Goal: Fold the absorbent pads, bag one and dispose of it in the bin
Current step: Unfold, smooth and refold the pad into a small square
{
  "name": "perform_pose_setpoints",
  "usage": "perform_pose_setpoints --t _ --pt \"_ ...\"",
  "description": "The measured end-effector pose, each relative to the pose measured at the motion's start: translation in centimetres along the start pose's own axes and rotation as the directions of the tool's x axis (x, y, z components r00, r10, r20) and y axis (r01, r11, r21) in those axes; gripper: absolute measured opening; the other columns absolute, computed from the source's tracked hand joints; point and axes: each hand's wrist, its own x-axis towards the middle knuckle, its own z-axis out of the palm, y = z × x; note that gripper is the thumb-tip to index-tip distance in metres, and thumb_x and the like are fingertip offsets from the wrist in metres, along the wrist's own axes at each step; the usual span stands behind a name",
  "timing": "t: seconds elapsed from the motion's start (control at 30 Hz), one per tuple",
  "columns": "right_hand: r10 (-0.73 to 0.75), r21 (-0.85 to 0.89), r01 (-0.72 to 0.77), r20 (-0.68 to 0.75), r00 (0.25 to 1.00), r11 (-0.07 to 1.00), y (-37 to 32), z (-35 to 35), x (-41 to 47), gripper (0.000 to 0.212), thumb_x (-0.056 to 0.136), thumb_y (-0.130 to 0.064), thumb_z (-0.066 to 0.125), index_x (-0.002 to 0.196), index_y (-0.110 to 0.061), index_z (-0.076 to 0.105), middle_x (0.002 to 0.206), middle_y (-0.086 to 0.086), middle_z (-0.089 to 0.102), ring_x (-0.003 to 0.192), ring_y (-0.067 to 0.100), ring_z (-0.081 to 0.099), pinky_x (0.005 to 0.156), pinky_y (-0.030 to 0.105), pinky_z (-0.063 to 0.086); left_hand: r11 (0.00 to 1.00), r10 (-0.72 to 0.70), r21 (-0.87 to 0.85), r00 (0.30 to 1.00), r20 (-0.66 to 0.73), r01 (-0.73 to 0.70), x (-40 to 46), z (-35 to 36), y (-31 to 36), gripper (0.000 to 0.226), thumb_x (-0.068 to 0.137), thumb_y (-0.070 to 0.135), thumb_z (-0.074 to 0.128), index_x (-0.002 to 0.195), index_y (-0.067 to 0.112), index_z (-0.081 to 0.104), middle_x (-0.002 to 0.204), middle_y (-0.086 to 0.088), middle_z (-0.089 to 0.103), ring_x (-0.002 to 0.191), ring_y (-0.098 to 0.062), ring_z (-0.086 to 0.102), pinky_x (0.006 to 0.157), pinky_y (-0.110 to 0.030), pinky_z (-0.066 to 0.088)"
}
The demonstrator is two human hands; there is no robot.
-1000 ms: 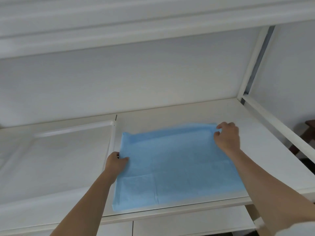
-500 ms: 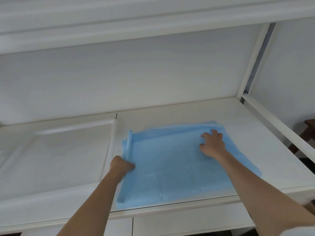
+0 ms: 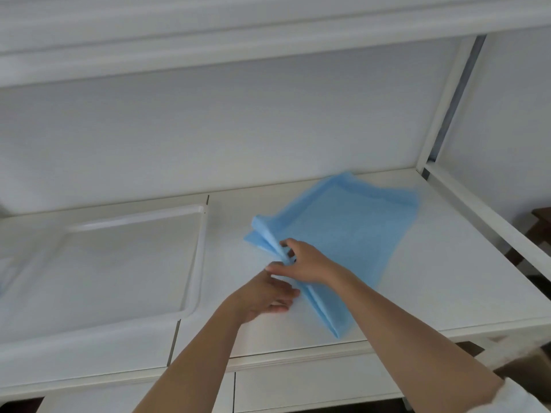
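Note:
A light blue absorbent pad (image 3: 348, 234) is half lifted off the white shelf surface (image 3: 432, 278), its left edge gathered and its right part blurred in the air. My right hand (image 3: 307, 263) pinches the gathered left edge of the pad near its middle. My left hand (image 3: 268, 293) lies just below it, fingers extended, touching the pad's lower folded edge. No bag or bin is in view.
A white tray (image 3: 196, 263) with a raised rim lies on the left of the shelf. A white upright post (image 3: 444, 93) and a rail (image 3: 489, 222) bound the right side. Drawer fronts (image 3: 298, 389) sit below the front edge. A wall panel closes the back.
The pad lay flat with a hand at each side edge. Now my right hand has crossed to the left edge and lifted the pad, which has swung up and right; my left hand shifted right.

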Motion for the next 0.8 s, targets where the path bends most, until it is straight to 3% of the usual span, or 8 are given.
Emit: perform_pose_setpoints --t 0.07,0.13,0.2,0.27,0.37,0.47,0.6,0.8 --pt "-0.006 -0.037 0.004 -0.044 0.999 0.999 0.7 0.5 -0.2 0.044 0.080 -0.046 0.070 0.112 -0.018 0.059 0.102 0.000 0.063 0.094 0.018 0.061 0.083 0.029 0.047 1.000 -0.015 0.022 1.000 -0.012 0.015 0.0 -0.4 -0.2 0.047 0.083 0.000 0.067 0.121 0.024 0.052 0.098 -0.006 0.062 0.082 -0.021 0.062 0.088 -0.036 0.055" --pt "0.001 -0.051 -0.006 -0.091 0.996 0.999 1.8 0.8 -0.5 0.012 0.085 -0.033 0.063 0.080 -0.024 0.057 0.077 -0.004 0.060 0.078 0.020 0.059 0.074 0.033 0.047 0.999 0.001 -0.040 0.991 -0.132 -0.006 0.5 -1.2 -0.5 0.043 0.086 -0.002 0.061 0.122 0.020 0.054 0.092 -0.007 0.064 0.076 -0.022 0.062 0.081 -0.034 0.056" --pt "0.033 -0.034 -0.037 -0.119 0.992 0.999 2.6 0.9 -1.1 0.028 0.088 -0.029 0.056 0.063 -0.023 0.046 0.060 -0.006 0.048 0.064 0.019 0.051 0.064 0.032 0.040 0.993 0.021 -0.107 0.961 -0.276 -0.053 0.9 -2.0 -0.7 0.039 0.087 0.002 0.062 0.123 0.013 0.053 0.091 -0.011 0.064 0.070 -0.022 0.061 0.071 -0.030 0.057" --pt "0.040 0.020 -0.038 -0.114 0.993 0.999 3.2 0.9 -1.6 0.033 0.090 -0.035 0.054 0.061 -0.021 0.045 0.056 -0.007 0.045 0.057 0.014 0.046 0.058 0.030 0.035 0.979 0.051 -0.166 0.923 -0.381 -0.123 1.3 -2.8 -0.7 0.040 0.087 0.009 0.066 0.124 0.010 0.049 0.095 -0.013 0.062 0.068 -0.022 0.061 0.070 -0.030 0.057" --pt "0.046 0.061 -0.041 -0.081 0.996 0.997 3.4 0.9 -2.1 0.041 0.095 -0.041 0.047 0.060 -0.021 0.038 0.056 -0.007 0.037 0.053 0.011 0.036 0.054 0.029 0.027 0.955 0.109 -0.206 0.897 -0.428 -0.214 1.5 -3.4 -0.1 0.038 0.088 0.015 0.067 0.120 0.016 0.047 0.095 -0.011 0.061 0.071 -0.025 0.061 0.075 -0.033 0.057" --pt "0.051 0.155 -0.035 -0.100 0.994 0.987 3.6 1.1 -2.5 0.037 0.099 -0.038 0.041 0.068 -0.019 0.034 0.060 -0.005 0.029 0.056 0.011 0.028 0.055 0.030 0.021 0.953 0.134 -0.179 0.867 -0.479 -0.246 1.6 -3.8 0.4 0.028 0.089 0.009 0.064 0.115 0.008 0.054 0.093 -0.014 0.059 0.070 -0.023 0.061 0.069 -0.028 0.058" --pt "0.078 0.226 -0.044 -0.143 0.987 0.973 3.8 1.0 -3.0 0.034 0.100 -0.034 0.041 0.071 -0.017 0.034 0.059 -0.006 0.026 0.053 0.009 0.025 0.052 0.026 0.019 0.965 0.102 -0.142 0.811 -0.576 -0.222 1.9 -4.8 0.3 0.006 0.088 -0.002 0.060 0.094 -0.001 0.063 0.090 -0.017 0.061 0.065 -0.020 0.062 0.061 -0.023 0.057" --pt "0.108 0.261 -0.071 -0.133 0.985 0.963 3.8 0.8 -3.1 0.037 0.099 -0.033 0.042 0.068 -0.019 0.028 0.058 -0.006 0.024 0.051 0.009 0.023 0.051 0.025 0.018 0.961 0.058 -0.152 0.710 -0.702 -0.229 2.0 -6.2 -0.1 0.020 0.086 -0.009 0.054 0.101 0.003 0.060 0.079 -0.013 0.060 0.061 -0.021 0.061 0.069 -0.027 0.056"
